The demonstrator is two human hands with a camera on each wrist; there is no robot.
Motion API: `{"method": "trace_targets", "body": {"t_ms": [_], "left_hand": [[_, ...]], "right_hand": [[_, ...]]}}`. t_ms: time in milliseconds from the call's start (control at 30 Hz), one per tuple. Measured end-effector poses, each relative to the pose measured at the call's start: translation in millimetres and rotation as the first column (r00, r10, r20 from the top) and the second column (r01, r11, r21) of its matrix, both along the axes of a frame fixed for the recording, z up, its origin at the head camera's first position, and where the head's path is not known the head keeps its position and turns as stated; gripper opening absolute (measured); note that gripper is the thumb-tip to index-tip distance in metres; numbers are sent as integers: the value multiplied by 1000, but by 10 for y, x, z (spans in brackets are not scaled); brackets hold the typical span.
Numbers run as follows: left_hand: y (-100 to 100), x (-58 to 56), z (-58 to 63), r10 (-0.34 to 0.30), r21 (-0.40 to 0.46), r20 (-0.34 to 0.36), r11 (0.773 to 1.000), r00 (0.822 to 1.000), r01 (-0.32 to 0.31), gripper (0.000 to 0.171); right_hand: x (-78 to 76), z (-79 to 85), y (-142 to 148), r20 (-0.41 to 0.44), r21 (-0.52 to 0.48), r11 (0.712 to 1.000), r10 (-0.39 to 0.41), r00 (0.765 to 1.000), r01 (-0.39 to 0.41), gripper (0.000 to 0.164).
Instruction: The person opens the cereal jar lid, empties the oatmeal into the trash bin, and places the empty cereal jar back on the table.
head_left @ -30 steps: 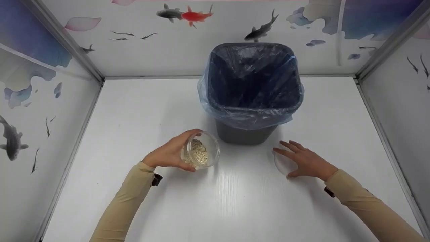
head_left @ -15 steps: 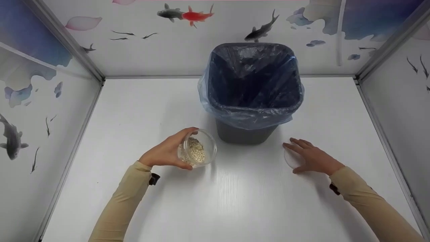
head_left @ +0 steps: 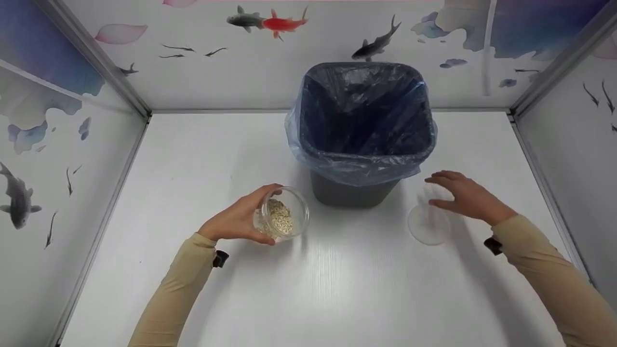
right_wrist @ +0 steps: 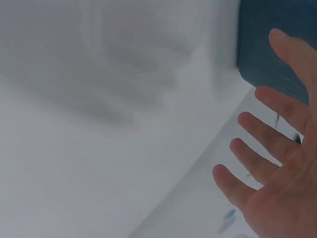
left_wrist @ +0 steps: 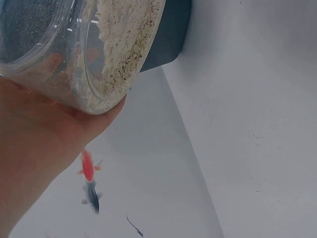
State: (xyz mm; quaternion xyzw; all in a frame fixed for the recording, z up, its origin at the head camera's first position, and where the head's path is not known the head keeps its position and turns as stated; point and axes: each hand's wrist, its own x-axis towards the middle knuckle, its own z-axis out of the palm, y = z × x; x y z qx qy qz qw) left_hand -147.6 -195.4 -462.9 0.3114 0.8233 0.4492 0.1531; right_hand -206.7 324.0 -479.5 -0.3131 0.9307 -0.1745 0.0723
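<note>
My left hand (head_left: 239, 216) grips a clear round plastic jar (head_left: 298, 212), thumb on one side and fingers on the other. The jar is tilted, its open mouth turned toward the right, and pale oat flakes (head_left: 280, 218) lie inside; in the left wrist view the flakes (left_wrist: 130, 44) gather against the bottom. A clear round lid (head_left: 429, 225) lies flat on the white table to the right. Just above and beyond it hovers my right hand (head_left: 470, 196), fingers extended and holding nothing; the right wrist view shows its fingers spread.
A grey bin (head_left: 354, 190) lined with a blue plastic bag (head_left: 356, 168) stands at the back middle of the table (head_left: 318, 289), between and beyond the hands. White panels with painted fish (head_left: 284, 23) enclose the table at the back and both sides.
My right hand has slid the lid to the right, then let go and lifted away from it toward the back right. The left hand with the jar has shifted slightly left.
</note>
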Motion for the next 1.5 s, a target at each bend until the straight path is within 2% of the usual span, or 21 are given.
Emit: {"method": "trace_targets", "body": {"t_ms": [100,300,500,667,967,1200,1333,1500], "left_hand": [[-8,11,-22,3,2,2,1000,1000,-3,109],[-31,33,-56,2,4,1,1000,1000,-2,109],[-54,45,-77,4,-2,0,1000,1000,-4,109],[-54,65,-117,17,-8,18,1000,1000,-17,109],[-62,122,-176,21,-12,40,1000,999,-20,108],[-81,133,-205,29,-31,48,999,998,-28,109],[-94,122,-173,28,-25,39,999,999,-27,107],[-134,69,-51,46,-8,16,999,999,-46,107]], "right_hand": [[-134,296,-17,-38,-31,999,-15,999,13,43],[-363,856,-102,-130,-94,995,4,992,-16,31],[-538,1293,-215,-99,-94,995,-30,995,21,29],[-644,1543,-349,-51,-104,993,-61,997,55,32],[-774,1704,-566,-17,-134,988,-83,996,80,32],[-842,1747,-706,19,-32,993,-115,993,115,44],[-850,1752,-729,28,-4,992,-124,992,124,44],[-858,1728,-737,21,-10,994,-110,994,110,35]]}}
